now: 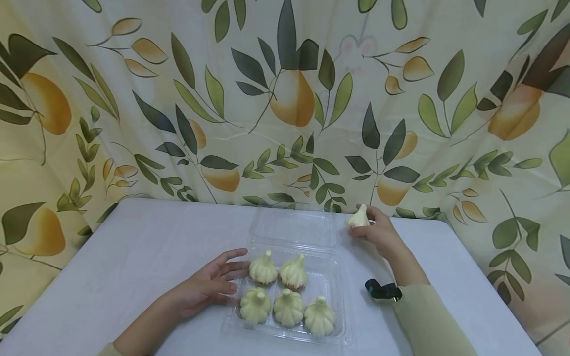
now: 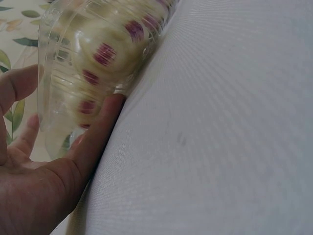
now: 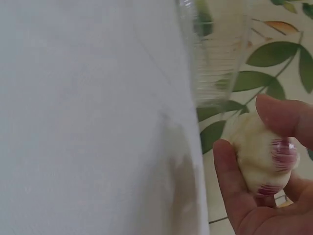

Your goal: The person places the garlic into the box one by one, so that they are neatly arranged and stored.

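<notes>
A clear plastic clamshell box [image 1: 324,274] lies on the table with its lid [image 1: 294,227] folded back. Several garlic bulbs [image 1: 288,307] sit inside, two in the far row and the others in the near row. My left hand [image 1: 207,287] rests against the box's left side, fingers spread and fairly straight; its thumb touches the wall in the left wrist view. Beyond the box's far right corner, my right hand [image 1: 386,240] grips one garlic bulb [image 1: 357,218], stem up. The right wrist view shows purple streaks on that bulb [image 3: 261,152], pinched between thumb and fingers.
A small black device [image 1: 383,289] is by the right sleeve, right of the box. The table [image 1: 156,247] has a white cover. A curtain [image 1: 249,109] printed with fruit and leaves hangs behind its far edge.
</notes>
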The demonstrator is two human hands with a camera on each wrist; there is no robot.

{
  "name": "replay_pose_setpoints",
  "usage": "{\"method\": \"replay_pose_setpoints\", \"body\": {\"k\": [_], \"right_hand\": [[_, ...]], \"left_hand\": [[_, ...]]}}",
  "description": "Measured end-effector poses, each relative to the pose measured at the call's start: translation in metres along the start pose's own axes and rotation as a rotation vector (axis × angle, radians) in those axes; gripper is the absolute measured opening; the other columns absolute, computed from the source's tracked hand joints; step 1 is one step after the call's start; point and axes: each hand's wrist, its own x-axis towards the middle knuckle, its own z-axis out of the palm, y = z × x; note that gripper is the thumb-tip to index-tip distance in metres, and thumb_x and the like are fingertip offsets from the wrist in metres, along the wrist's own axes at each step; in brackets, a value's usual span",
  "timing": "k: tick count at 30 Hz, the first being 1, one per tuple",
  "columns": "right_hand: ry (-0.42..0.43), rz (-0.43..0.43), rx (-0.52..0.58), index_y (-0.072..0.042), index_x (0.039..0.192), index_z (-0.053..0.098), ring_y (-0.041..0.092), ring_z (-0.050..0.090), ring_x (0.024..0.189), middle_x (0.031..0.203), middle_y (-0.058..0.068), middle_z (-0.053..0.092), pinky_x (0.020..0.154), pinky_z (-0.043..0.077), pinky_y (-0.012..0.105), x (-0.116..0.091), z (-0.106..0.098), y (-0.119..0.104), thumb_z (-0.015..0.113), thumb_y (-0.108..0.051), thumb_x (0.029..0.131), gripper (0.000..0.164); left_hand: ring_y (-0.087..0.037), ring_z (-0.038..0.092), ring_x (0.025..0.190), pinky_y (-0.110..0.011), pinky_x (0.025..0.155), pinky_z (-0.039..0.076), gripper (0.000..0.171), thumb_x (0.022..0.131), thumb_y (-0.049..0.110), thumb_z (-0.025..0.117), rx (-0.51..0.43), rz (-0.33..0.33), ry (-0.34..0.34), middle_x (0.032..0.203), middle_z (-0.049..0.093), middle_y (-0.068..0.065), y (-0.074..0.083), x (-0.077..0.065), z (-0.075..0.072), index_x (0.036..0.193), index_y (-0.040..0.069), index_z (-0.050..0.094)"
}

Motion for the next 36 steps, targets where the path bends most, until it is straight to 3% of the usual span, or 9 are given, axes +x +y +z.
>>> {"method": "replay_pose_setpoints", "body": {"k": [3, 9, 12, 17, 21, 29, 36], "right_hand": [[-0.007, -0.010, 0.061, -0.003, 0.154, 0.030, 0.029, 0.042, 0.120, 0.144, 0.020, 0.031, 0.082, 0.053, 0.020, -0.009, -0.003, -0.002, 0.075, -0.003, 0.084, 0.083], [-0.031, -0.061, 0.267, -0.002, 0.155, 0.020, 0.015, 0.048, 0.117, 0.143, 0.012, 0.032, 0.092, 0.052, 0.021, -0.029, -0.007, -0.014, 0.065, -0.023, 0.098, 0.075], [-0.015, -0.097, 0.290, -0.003, 0.155, 0.024, 0.011, 0.050, 0.114, 0.141, 0.010, 0.034, 0.090, 0.052, 0.020, -0.039, -0.010, -0.022, 0.062, -0.027, 0.100, 0.071], [-0.009, -0.155, 0.246, -0.006, 0.150, 0.038, 0.012, 0.054, 0.111, 0.138, 0.010, 0.037, 0.088, 0.052, 0.019, -0.054, -0.011, -0.032, 0.064, -0.024, 0.098, 0.060], [-0.014, -0.191, 0.139, -0.010, 0.141, 0.050, 0.012, 0.058, 0.108, 0.134, 0.008, 0.040, 0.086, 0.053, 0.020, -0.064, -0.009, -0.034, 0.067, -0.026, 0.096, 0.051], [-0.044, -0.312, -0.048, 0.000, 0.131, 0.054, 0.010, 0.060, 0.106, 0.135, 0.014, 0.051, 0.086, 0.051, 0.019, -0.077, -0.003, -0.042, 0.072, -0.019, 0.093, 0.046], [-0.079, -0.334, -0.069, -0.002, 0.126, 0.056, 0.017, 0.055, 0.113, 0.131, 0.011, 0.054, 0.086, 0.053, 0.022, -0.084, 0.003, -0.049, 0.073, -0.017, 0.091, 0.042]], "left_hand": [[-0.035, 0.024, 0.149, -0.054, 0.098, 0.049, 0.081, 0.093, 0.001, 0.060, 0.000, -0.003, -0.001, 0.162, 0.021, -0.018, -0.001, 0.001, 0.000, 0.159, 0.019, 0.017], [-0.035, 0.025, 0.149, -0.054, 0.098, 0.049, 0.081, 0.093, 0.002, 0.060, 0.001, -0.002, -0.002, 0.162, 0.022, -0.019, -0.001, 0.002, 0.000, 0.159, 0.018, 0.016], [-0.036, 0.024, 0.149, -0.055, 0.098, 0.049, 0.082, 0.093, 0.003, 0.061, 0.005, -0.006, 0.002, 0.162, 0.021, -0.019, 0.000, 0.002, 0.000, 0.159, 0.018, 0.016], [-0.038, 0.022, 0.150, -0.055, 0.098, 0.049, 0.081, 0.093, 0.004, 0.062, 0.006, -0.001, -0.002, 0.162, 0.020, -0.021, 0.002, 0.002, 0.000, 0.159, 0.017, 0.016], [-0.038, 0.021, 0.150, -0.055, 0.098, 0.049, 0.081, 0.094, 0.004, 0.061, 0.002, 0.000, -0.008, 0.162, 0.019, -0.021, 0.000, 0.003, 0.000, 0.159, 0.017, 0.016], [-0.037, 0.022, 0.150, -0.055, 0.099, 0.048, 0.080, 0.094, 0.002, 0.059, -0.001, -0.009, 0.003, 0.163, 0.019, -0.020, -0.002, 0.001, 0.002, 0.159, 0.019, 0.017], [-0.035, 0.025, 0.149, -0.055, 0.098, 0.049, 0.078, 0.095, 0.001, 0.058, 0.006, -0.005, 0.002, 0.162, 0.022, -0.019, -0.002, 0.001, 0.001, 0.159, 0.019, 0.017]]}}
